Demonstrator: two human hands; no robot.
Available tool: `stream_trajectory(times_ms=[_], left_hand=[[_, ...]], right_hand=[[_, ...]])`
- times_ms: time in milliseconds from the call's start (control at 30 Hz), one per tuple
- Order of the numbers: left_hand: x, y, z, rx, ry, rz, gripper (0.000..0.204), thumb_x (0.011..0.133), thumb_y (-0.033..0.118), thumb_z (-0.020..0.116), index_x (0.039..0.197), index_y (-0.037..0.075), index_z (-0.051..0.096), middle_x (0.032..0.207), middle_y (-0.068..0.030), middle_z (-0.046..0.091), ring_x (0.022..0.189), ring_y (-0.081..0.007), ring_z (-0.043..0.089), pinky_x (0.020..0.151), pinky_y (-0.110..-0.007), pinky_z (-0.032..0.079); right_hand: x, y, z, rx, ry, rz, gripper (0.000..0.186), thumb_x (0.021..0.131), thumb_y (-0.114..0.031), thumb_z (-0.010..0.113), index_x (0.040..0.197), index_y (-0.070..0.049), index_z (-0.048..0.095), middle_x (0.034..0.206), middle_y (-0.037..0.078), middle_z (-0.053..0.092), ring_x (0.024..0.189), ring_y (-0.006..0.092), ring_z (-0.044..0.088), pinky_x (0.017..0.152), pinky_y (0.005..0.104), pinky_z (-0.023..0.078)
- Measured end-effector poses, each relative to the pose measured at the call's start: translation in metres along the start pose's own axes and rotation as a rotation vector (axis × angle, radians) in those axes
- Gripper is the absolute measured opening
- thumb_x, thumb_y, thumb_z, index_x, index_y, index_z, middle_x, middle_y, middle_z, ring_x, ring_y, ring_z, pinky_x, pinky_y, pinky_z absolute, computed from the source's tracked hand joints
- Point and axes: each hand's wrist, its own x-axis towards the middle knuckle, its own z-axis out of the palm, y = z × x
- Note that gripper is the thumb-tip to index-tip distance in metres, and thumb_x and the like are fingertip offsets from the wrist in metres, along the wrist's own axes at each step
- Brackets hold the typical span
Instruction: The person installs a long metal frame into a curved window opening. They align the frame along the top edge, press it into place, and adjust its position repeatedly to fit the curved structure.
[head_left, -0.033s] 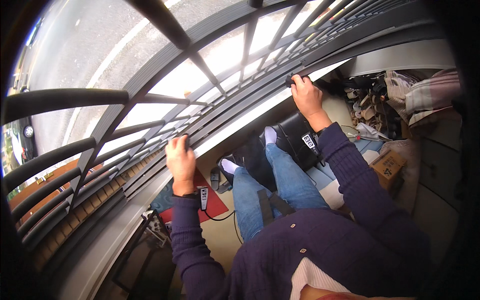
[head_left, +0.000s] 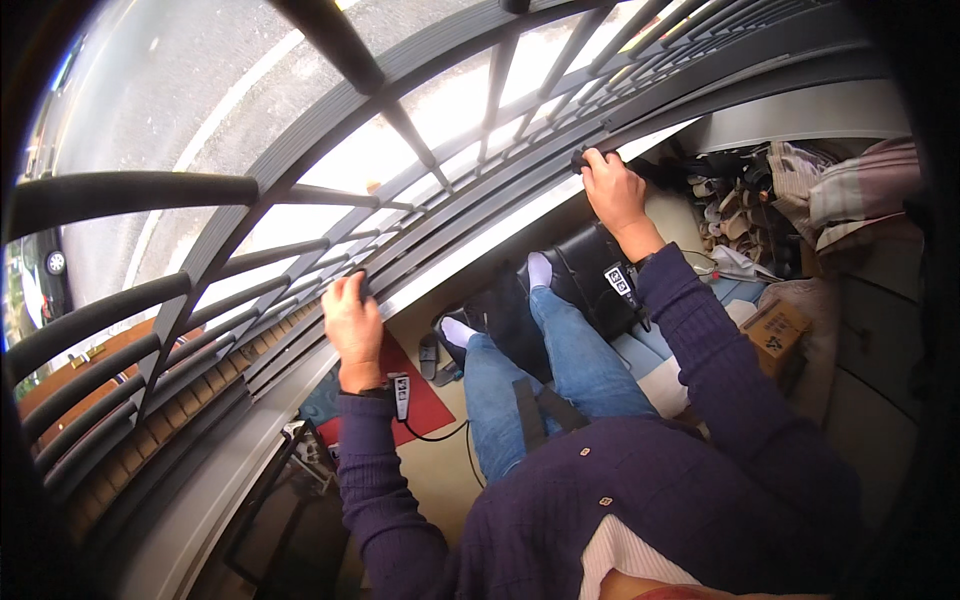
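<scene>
At the dark grey window track point(head_left: 470, 225), my left hand point(head_left: 352, 330) has its fingers curled around a small black object point(head_left: 363, 284) that is mostly hidden. Farther right along the track, my right hand point(head_left: 615, 195) is closed on another small black piece point(head_left: 579, 160) resting on the track's edge. What either piece is made of does not show clearly. A small white and black device is at each wrist.
Beyond the track stand dark metal railing bars point(head_left: 225, 190), with a road and a car point(head_left: 52, 262) outside. My feet rest on a black cushioned seat point(head_left: 590, 265). Slippers point(head_left: 429, 352) and a red mat point(head_left: 425, 390) lie below. A cardboard box point(head_left: 778, 332) and a shoe heap point(head_left: 735, 215) are right.
My left hand has moved slightly left along the track with the black object. My right hand has stayed in place.
</scene>
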Motion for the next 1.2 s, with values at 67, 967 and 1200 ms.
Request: stream_trajectory(times_ms=[67,967,1200], left_hand=[[-0.002,-0.024,-0.002,0.012,0.046,-0.084,0.035,0.078,0.004,0.061,0.111,0.013,0.068,0.110,-0.0075,0.063,0.107,-0.0315,0.059,0.091,-0.042,0.051],[-0.025,-0.104,0.036,-0.007,0.202,-0.059,0.034,0.073,0.005,0.066,0.107,0.013,0.066,0.109,-0.0078,0.062,0.104,-0.0327,0.058,0.090,-0.043,0.050],[-0.024,-0.108,0.034,-0.049,0.178,-0.070,0.033,0.074,0.007,0.066,0.107,0.013,0.066,0.112,-0.0068,0.062,0.107,-0.0323,0.057,0.092,-0.043,0.049]], right_hand=[[0.004,-0.002,-0.002,-0.062,-0.062,0.003,0.019,0.090,-0.027,0.065,0.108,-0.018,0.064,0.090,0.013,0.066,0.077,0.0386,0.068,0.066,0.0510,0.055],[-0.043,-0.175,0.015,0.048,-0.374,-0.318,0.009,0.078,-0.014,0.061,0.085,-0.009,0.060,0.079,0.015,0.066,0.077,0.0382,0.066,0.068,0.0500,0.054],[-0.064,-0.304,0.050,0.951,-0.501,-0.266,0.023,0.088,-0.017,0.067,0.108,-0.006,0.072,0.101,0.013,0.070,0.098,0.0220,0.067,0.091,0.0348,0.052]])
